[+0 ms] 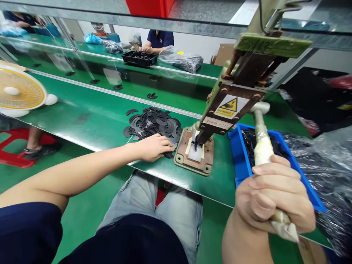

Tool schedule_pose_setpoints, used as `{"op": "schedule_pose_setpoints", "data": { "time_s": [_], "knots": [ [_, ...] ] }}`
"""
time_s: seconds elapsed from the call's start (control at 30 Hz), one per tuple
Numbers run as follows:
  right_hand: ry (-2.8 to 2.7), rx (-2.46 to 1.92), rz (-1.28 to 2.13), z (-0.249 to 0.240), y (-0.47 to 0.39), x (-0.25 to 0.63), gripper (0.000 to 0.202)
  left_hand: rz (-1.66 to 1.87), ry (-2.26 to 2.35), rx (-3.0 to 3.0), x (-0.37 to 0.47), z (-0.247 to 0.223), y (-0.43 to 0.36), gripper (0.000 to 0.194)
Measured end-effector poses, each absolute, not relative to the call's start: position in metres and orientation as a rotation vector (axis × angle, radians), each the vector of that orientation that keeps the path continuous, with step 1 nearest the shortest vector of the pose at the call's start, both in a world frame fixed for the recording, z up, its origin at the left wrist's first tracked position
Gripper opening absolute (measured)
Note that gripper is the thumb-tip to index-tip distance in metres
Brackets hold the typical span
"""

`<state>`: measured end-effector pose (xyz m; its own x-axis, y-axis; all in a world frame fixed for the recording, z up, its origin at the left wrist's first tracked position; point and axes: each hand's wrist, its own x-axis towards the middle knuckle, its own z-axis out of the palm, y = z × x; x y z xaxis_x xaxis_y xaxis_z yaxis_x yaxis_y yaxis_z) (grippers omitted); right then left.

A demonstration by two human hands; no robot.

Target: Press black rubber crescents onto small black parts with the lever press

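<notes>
Head view: a hand press point(244, 75) is standing on a green bench point(101, 123), with a yellow warning label point(232, 106) showing on its front. Right of the press, the right hand point(275, 194) is gripping the wrapped lever point(262, 145), fingers closed firmly around it. Left of the press, a heap of black curved pieces point(158, 124) is lying on the bench. The left hand point(154, 147) is resting at the near side of this heap, close to the press, palm down and fingers slightly bent; whether it is holding a piece cannot be determined. Right of the press, a blue bin point(239, 157) is containing black parts, and clear plastic bagging point(330, 157) is lying farther right. Beyond the press, toward the left, a co-worker point(161, 39) in dark clothing is handling contents of a black tray point(137, 63). Far left of the press, a fan point(24, 88) is standing.
</notes>
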<state>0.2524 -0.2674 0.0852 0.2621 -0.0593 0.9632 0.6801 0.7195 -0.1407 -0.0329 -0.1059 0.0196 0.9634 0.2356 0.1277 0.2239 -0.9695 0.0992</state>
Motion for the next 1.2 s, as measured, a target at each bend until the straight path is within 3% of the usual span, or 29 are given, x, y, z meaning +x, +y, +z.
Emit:
{"op": "schedule_pose_setpoints", "data": {
  "time_s": [0.13, 0.37, 0.53, 0.73, 0.9, 1.07, 1.2],
  "knots": [
    [-1.287, -0.677, -0.502, 0.086, -0.278, 0.252, 0.044, 0.231, 0.305, 3.057, -0.027, 0.012, -0.1, 0.04],
    [-1.254, -0.69, -0.518, 0.088, -0.277, 0.248, 0.043, 0.371, 0.27, 3.007, -0.03, 0.027, -0.09, 0.035],
    [-1.234, -0.651, -0.533, 0.088, -0.27, 0.25, 0.047, 0.648, 0.835, 2.388, -0.004, 0.037, -0.092, 0.025],
    [-1.231, -0.591, -0.559, 0.086, -0.267, 0.255, 0.048, 0.407, 0.835, 1.677, 0.05, 0.025, -0.092, 0.024],
    [-1.252, -0.612, -0.568, 0.09, -0.269, 0.249, 0.04, 0.395, 0.792, 1.596, 0.07, 0.02, -0.082, 0.022],
    [-1.228, -0.614, -0.556, 0.094, -0.27, 0.24, 0.017, 0.406, 0.776, 1.576, 0.074, 0.019, -0.073, 0.022],
    [-1.23, -0.61, -0.545, 0.094, -0.27, 0.239, 0.015, 0.347, 0.727, 1.561, 0.074, 0.019, -0.066, 0.024]
  ]
}}
